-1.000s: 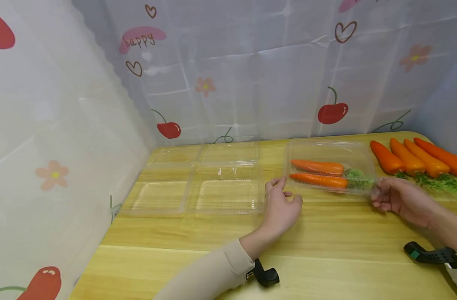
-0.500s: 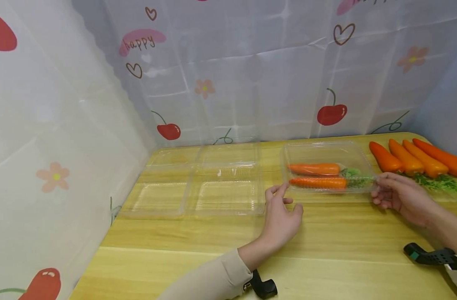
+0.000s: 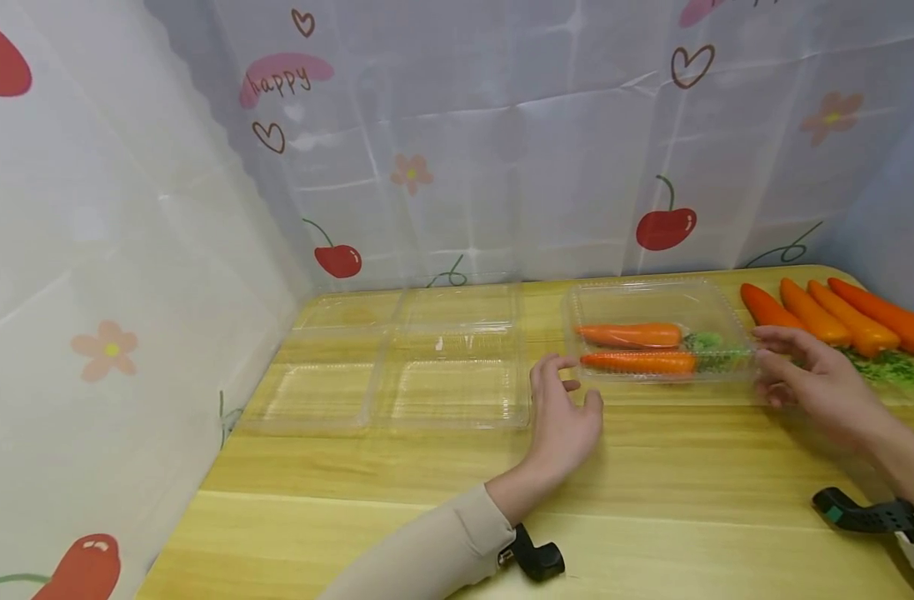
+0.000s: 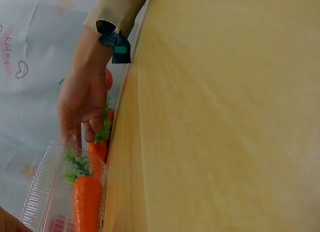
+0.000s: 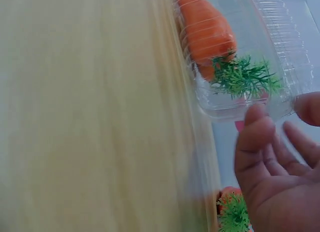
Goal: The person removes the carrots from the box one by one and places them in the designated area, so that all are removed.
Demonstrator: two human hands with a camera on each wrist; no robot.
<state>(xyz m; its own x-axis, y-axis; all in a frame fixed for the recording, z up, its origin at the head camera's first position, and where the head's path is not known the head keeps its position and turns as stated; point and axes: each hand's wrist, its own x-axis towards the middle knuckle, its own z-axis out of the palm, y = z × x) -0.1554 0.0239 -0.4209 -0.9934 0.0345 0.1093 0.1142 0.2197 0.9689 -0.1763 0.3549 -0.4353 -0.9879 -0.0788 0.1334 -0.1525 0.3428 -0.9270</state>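
Note:
A transparent plastic clamshell box (image 3: 651, 302) lies at the back right of the table, its lid down. Two orange carrots, the rear carrot (image 3: 629, 336) and the front carrot (image 3: 640, 363), lie inside with feathery green tops at the right end. My left hand (image 3: 565, 425) has its fingertips right at the box's front left corner, thumb spread away. At the right end is my right hand (image 3: 824, 379), fingers loosely bent; in the right wrist view, its thumb and fingertips meet the box's corner and rim without closing round it. Left fingers are mostly outside the left wrist view.
Several loose carrots (image 3: 854, 321) with green tops lie at the far right, partly behind my right hand. Left of my left hand, two transparent boxes, the nearer box (image 3: 457, 392) and the farther box (image 3: 322, 392), stand with raised lids. A patterned curtain (image 3: 516, 183) hangs behind the table.
My right hand has shifted slightly right and up at the box's end, its fingers spreading. The box has moved slightly left and sits flatter. The left hand stays near its corner.

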